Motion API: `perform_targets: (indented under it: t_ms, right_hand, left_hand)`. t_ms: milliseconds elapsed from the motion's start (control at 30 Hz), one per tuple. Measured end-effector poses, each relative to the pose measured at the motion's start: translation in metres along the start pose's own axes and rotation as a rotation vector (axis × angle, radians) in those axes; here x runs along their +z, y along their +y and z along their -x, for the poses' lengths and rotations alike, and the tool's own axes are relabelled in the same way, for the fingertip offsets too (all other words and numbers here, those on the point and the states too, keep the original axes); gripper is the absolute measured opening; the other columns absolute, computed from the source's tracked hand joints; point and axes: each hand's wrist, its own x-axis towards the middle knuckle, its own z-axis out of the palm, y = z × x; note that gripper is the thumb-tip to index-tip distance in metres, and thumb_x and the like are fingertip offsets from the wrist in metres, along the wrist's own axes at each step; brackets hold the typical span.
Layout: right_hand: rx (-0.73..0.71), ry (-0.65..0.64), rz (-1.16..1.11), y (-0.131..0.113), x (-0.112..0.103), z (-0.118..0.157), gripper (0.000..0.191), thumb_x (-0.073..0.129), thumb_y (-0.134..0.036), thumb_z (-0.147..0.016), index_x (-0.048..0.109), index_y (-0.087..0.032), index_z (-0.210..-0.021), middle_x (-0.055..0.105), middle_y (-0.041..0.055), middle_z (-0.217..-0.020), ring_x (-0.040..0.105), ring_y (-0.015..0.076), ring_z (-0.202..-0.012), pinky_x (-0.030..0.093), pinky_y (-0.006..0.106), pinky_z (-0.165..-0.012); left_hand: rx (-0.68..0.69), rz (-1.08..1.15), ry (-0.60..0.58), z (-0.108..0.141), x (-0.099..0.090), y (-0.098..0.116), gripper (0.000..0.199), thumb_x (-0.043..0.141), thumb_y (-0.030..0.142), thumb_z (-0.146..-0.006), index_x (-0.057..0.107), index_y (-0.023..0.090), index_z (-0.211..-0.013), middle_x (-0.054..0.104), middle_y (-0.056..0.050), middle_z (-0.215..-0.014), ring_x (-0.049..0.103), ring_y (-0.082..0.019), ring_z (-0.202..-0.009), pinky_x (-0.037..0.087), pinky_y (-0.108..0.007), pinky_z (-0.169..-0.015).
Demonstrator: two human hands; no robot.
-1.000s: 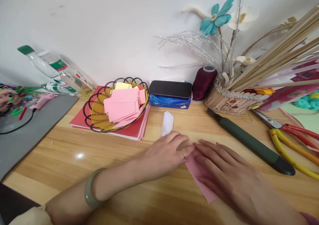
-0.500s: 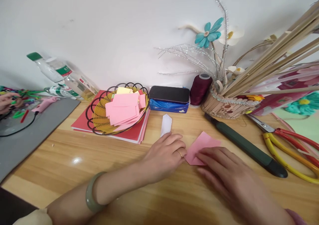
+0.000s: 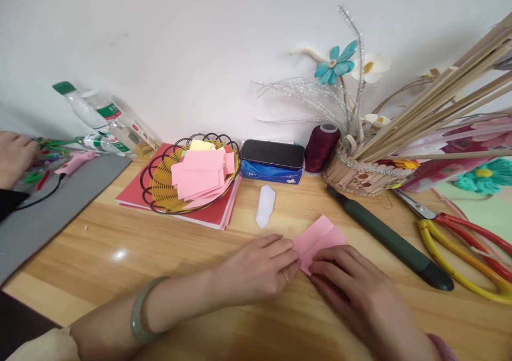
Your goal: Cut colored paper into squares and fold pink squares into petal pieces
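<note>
A pink paper piece (image 3: 320, 237), creased, lies on the wooden table between my hands. My left hand (image 3: 266, 265), with a ring, has its fingers pressed together at the paper's left edge. On the lower right part of the sheet, my right hand (image 3: 352, 281) has its fingers closed; its thumb is at the near edge. Beyond my left hand lies a small folded white paper (image 3: 265, 205). Pink and yellow paper pieces (image 3: 202, 171) fill a woven basket (image 3: 160, 182), which rests on red paper sheets (image 3: 128, 190).
A phone (image 3: 273, 153) sits on a blue packet (image 3: 272, 173) beside a maroon thread spool (image 3: 321, 149). At right are a green-handled tool (image 3: 392, 238), scissors (image 3: 444, 227) and a stick-filled basket (image 3: 352, 177). At far left, another person's hand (image 3: 16, 155) is near bottles (image 3: 124, 129).
The pink paper has turned and shifted slightly left. My left hand has moved down, off the white paper, which shows whole now. The other person's hand has come further into view.
</note>
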Motion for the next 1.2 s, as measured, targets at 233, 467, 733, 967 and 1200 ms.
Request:
perform_targets:
  t_ms: [233,467,733,967,1200]
  right_hand:
    - [0.063,0.009,-0.117,0.001,0.006,0.0,0.007,0.05,-0.016,-0.085,0.054,-0.021,-0.085,0.057,0.0032,-0.086,0.051,0.0161,-0.082,0.045,0.032,-0.07]
    - [0.17,0.011,-0.129,-0.005,0.009,-0.005,0.013,0.046,-0.016,-0.086,0.051,-0.019,-0.075,0.053,0.0031,-0.078,0.05,0.016,-0.075,0.044,0.032,-0.065]
    - [0.231,0.041,-0.114,-0.005,0.012,-0.01,0.015,0.044,-0.02,-0.087,0.05,-0.02,-0.072,0.05,0.0042,-0.083,0.052,0.0139,-0.071,0.047,0.029,-0.063]
    - [0.236,0.024,-0.1,-0.003,0.013,-0.01,0.018,0.043,-0.021,-0.087,0.047,-0.02,-0.07,0.049,0.0024,-0.077,0.051,0.0134,-0.067,0.047,0.029,-0.061]
    - [0.222,0.027,-0.087,-0.001,0.015,-0.01,0.018,0.043,-0.02,-0.087,0.046,-0.02,-0.07,0.048,0.0027,-0.077,0.05,0.0137,-0.068,0.046,0.03,-0.061]
  left_hand:
    - [0.065,-0.084,0.071,0.009,-0.002,0.006,0.02,0.043,0.008,-0.089,0.063,0.007,-0.094,0.064,-0.01,-0.103,0.055,-0.02,-0.098,0.046,-0.034,-0.089]
    - [-0.139,-0.009,0.075,0.011,0.01,0.016,0.019,0.043,0.011,-0.091,0.061,0.012,-0.088,0.063,-0.008,-0.094,0.057,-0.016,-0.093,0.05,-0.031,-0.082]
    - [-0.128,0.001,0.029,0.013,0.011,0.017,0.022,0.038,0.012,-0.092,0.058,0.013,-0.083,0.061,-0.007,-0.09,0.058,-0.015,-0.088,0.053,-0.029,-0.076]
    - [-0.18,0.045,0.021,0.011,0.011,0.02,0.024,0.035,0.011,-0.092,0.058,0.013,-0.083,0.061,-0.006,-0.084,0.058,-0.014,-0.088,0.055,-0.026,-0.073]
    - [-0.121,0.012,0.075,0.009,0.004,0.018,0.023,0.036,0.008,-0.09,0.06,0.008,-0.088,0.062,-0.008,-0.085,0.058,-0.018,-0.09,0.056,-0.029,-0.073]
